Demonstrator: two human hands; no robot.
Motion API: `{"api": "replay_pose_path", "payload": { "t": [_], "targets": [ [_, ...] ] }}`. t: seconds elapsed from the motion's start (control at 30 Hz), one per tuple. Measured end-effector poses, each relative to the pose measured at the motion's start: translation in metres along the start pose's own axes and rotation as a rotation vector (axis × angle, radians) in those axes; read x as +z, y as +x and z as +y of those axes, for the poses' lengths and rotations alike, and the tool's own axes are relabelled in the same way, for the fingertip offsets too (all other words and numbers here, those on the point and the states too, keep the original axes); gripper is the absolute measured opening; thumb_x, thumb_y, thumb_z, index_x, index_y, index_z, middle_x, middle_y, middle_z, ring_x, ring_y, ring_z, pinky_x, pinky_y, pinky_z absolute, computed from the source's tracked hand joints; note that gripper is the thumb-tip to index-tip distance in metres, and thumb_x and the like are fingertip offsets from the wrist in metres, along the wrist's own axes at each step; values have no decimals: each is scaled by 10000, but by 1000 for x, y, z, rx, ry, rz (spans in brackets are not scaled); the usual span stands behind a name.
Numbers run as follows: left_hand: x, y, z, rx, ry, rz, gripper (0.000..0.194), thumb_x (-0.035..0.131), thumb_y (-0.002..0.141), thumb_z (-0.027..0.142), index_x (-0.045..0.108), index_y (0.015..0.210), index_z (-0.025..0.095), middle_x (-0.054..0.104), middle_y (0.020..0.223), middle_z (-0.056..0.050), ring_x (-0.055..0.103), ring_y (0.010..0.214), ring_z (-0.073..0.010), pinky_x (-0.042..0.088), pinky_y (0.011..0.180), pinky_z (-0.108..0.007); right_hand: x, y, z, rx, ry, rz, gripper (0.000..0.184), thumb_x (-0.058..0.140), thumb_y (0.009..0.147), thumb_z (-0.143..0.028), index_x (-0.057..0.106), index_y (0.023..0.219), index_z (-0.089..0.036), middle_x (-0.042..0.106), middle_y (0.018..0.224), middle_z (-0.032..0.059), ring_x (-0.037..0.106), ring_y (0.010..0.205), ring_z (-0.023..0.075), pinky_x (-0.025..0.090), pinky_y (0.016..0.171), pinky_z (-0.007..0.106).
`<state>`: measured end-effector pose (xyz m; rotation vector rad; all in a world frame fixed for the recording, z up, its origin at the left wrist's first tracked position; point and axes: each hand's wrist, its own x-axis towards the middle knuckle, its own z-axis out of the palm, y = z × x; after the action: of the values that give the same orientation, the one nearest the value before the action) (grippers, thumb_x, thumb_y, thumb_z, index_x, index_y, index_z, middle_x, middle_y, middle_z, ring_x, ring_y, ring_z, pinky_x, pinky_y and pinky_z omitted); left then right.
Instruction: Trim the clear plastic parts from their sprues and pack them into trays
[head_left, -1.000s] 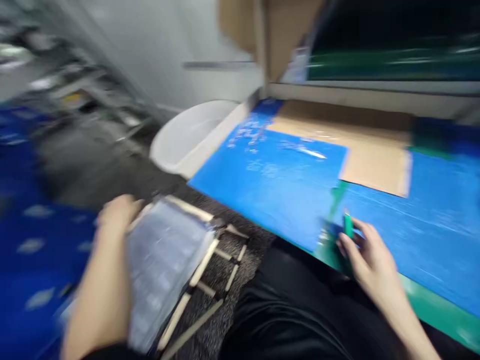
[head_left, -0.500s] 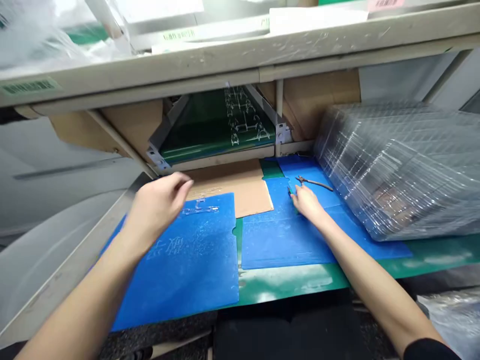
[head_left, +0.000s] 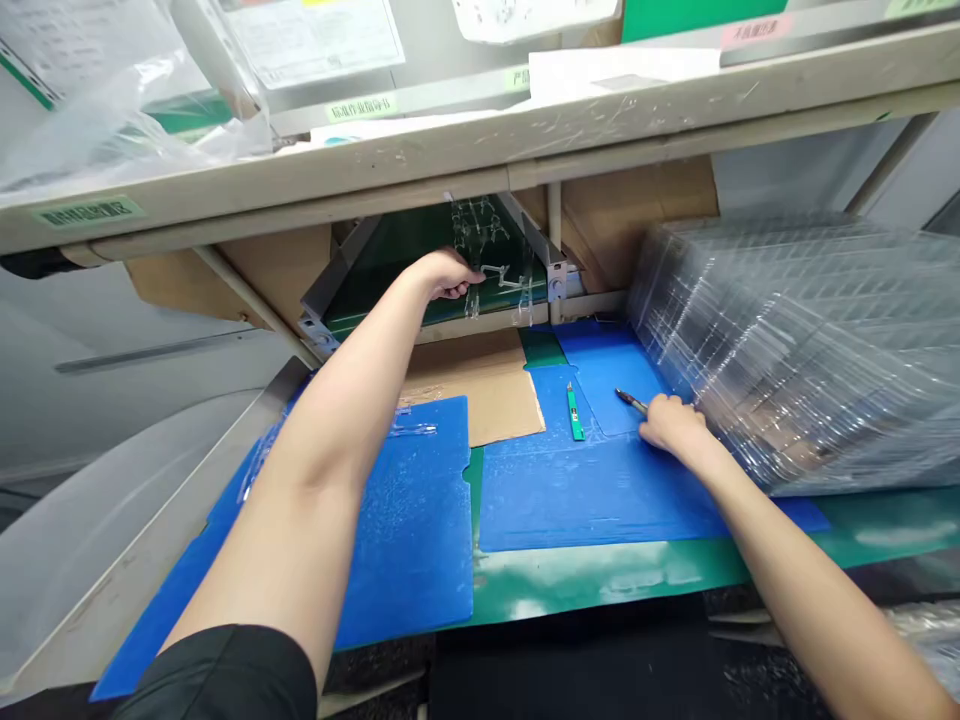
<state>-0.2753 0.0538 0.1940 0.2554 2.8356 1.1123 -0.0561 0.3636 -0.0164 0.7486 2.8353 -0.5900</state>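
Observation:
My left hand [head_left: 448, 274] reaches over the green belt of a chute. Its thumb and fingers close at the end of a clear plastic moulded piece [head_left: 501, 275], among several similar branched clear pieces. My right hand [head_left: 671, 422] is closed round the handles of a pair of nippers [head_left: 631, 402], whose dark jaws point left over the blue sheet. To the left of the nippers, apart from the hand, lies a green utility knife [head_left: 575, 412]. More clear plastic bits [head_left: 412, 425] lie at the back of the left blue sheet [head_left: 420, 530], partly behind my left forearm.
Stacked clear plastic trays [head_left: 825, 350] stand at the right. A shelf beam [head_left: 450, 155] runs across above the chute [head_left: 375, 280]. Brown cardboard [head_left: 495, 385] lies between the blue sheets, on a green bench top [head_left: 600, 580].
My left hand has moved from above the left blue sheet forward and right to the chute. My right hand has left the green knife and taken hold of the nippers, now turned around.

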Motion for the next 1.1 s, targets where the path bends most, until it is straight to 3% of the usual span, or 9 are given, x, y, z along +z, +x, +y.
{"api": "replay_pose_path", "payload": {
  "t": [0.13, 0.2, 0.27, 0.33, 0.4, 0.47, 0.6, 0.73, 1.1],
  "targets": [
    [10, -69, -53, 246, -137, -24, 353, 820, 934, 318, 598, 701, 175, 612, 613, -20, 675, 587, -139, 555, 611, -259, 21, -86, 12, -167, 227, -190, 222, 500, 1118, -278, 598, 1281, -165, 692, 1091, 82, 701, 930, 209, 594, 836, 330],
    [28, -121, -85, 284, -216, -35, 371, 782, 963, 386, 607, 710, 177, 639, 606, -30, 675, 533, -144, 537, 538, -245, 38, -139, 8, -279, 397, -294, 226, 464, 1134, -395, 552, 1258, -228, 640, 1068, 36, 651, 902, 183, 560, 805, 291],
    [54, -174, -113, 215, -372, -99, 427, 759, 976, 498, 610, 730, 183, 621, 573, -13, 654, 469, -140, 503, 462, -228, 56, -183, -4, -358, 779, -542, 301, 538, 1108, -531, 549, 1189, -241, 559, 972, 7, 554, 818, 171, 503, 747, 289],
    [83, -221, -135, 125, -563, -147, 493, 736, 972, 619, 614, 769, 187, 595, 549, 12, 642, 428, -139, 468, 406, -214, 72, -213, -18, -316, 1013, -761, 351, 580, 1091, -588, 539, 1114, -240, 468, 894, -20, 454, 753, 152, 441, 702, 284],
    [110, -257, -152, 40, -716, -163, 531, 721, 964, 684, 618, 806, 188, 586, 552, 30, 651, 420, -143, 459, 389, -208, 85, -226, -29, -255, 1026, -839, 332, 578, 1101, -572, 538, 1110, -243, 427, 870, -33, 416, 749, 149, 411, 704, 286],
    [132, -283, -165, -30, -827, -167, 528, 716, 970, 685, 618, 822, 188, 585, 559, 39, 658, 420, -144, 466, 391, -206, 91, -229, -37, -257, 909, -829, 289, 560, 1114, -537, 556, 1171, -254, 450, 886, -29, 441, 791, 163, 420, 748, 301],
    [154, -312, -179, -113, -961, -199, 488, 727, 986, 634, 623, 815, 188, 588, 551, 39, 654, 414, -144, 496, 414, -217, 86, -229, -42, -341, 642, -842, 239, 530, 1122, -498, 575, 1213, -281, 568, 998, -1, 532, 929, 212, 462, 889, 374],
    [162, -325, -187, -136, -988, -268, 481, 720, 997, 621, 623, 812, 188, 592, 541, 34, 647, 415, -144, 513, 436, -230, 76, -237, -45, -363, 564, -876, 234, 532, 1116, -497, 575, 1206, -285, 652, 1144, 35, 597, 1061, 260, 486, 994, 457],
    [164, -335, -186, -117, -997, -313, 412, 687, 1054, 522, 642, 822, 185, 617, 553, 37, 662, 436, -120, 501, 452, -200, 78, -239, -52, -377, 551, -880, 204, 510, 1113, -485, 533, 1125, -283, 608, 1013, 9, 571, 949, 244, 487, 931, 468]
  ]
}}
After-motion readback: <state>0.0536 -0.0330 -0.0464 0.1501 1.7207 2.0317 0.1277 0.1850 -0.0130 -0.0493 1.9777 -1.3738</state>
